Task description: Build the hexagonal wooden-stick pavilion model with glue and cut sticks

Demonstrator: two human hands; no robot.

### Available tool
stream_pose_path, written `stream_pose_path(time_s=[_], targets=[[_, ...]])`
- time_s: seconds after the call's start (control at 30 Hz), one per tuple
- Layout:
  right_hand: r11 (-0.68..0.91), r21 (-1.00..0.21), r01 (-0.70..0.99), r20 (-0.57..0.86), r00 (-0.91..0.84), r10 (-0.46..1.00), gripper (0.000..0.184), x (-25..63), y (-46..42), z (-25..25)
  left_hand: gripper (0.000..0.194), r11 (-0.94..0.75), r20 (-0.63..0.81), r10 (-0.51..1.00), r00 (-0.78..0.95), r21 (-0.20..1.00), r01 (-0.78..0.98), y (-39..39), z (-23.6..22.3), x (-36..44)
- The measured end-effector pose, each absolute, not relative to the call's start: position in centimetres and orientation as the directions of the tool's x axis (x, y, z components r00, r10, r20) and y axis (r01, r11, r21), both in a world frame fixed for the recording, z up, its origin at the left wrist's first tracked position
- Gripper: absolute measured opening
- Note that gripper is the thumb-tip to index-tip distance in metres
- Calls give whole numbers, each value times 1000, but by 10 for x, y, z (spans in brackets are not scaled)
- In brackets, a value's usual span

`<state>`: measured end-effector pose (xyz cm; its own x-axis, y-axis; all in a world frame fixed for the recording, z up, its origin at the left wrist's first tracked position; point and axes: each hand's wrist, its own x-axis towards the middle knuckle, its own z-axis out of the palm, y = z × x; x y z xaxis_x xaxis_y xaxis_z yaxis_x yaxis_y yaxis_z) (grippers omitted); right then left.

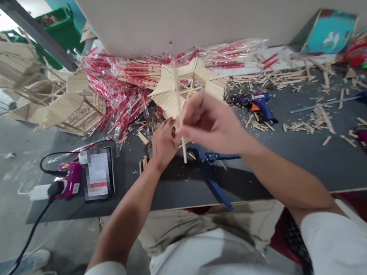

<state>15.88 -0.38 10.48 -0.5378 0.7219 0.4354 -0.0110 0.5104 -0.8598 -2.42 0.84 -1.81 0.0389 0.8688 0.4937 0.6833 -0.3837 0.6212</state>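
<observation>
The right hand (213, 123) is pinching a thin wooden stick (179, 111) upright between nearly closed fingers. The left hand (165, 143) is resting beside it, fingers curled; whether they are gripping anything is unclear. The star-shaped stick model (168, 90) is lying just beyond both hands on the tabletop (176, 191), and the blue cutter (212, 180) is lying near.

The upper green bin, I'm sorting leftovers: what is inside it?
Inside the green bin, light brown scraps, apparently wood, show near the rim. Whatever lies beneath them is covered.
</observation>
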Motion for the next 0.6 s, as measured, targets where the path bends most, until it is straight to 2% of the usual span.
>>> stream_pose_path(time_s=[0.1, 0.2, 0.3, 0.5, 0.6], targets=[[455, -890, 20, 424, -331, 843, 34, 175, 21, 106, 27, -345, 507, 861, 24, 549, 761, 6, -14, -17], [458, -888, 34, 436, -249, 865, 39, 184, 36, 105, 26, -302, 507, 862, 8, 501, 811, 9, -14, -13], [480, -877, 29, 461, -227, 858, 39, 187, 42, 104, 27, -277, 484, 875, -2, 504, 818, 11, -17, -11], [500, -851, -160, 525, -235, 818, 30, 188, 44, 106, 26, -286, 428, 904, 18, 571, 770, 10, -14, -12], [517, -839, -168, 544, -235, 806, 30, 191, 45, 107, 28, -260, 371, 928, 35, 579, 773, 11, -10, -14]])
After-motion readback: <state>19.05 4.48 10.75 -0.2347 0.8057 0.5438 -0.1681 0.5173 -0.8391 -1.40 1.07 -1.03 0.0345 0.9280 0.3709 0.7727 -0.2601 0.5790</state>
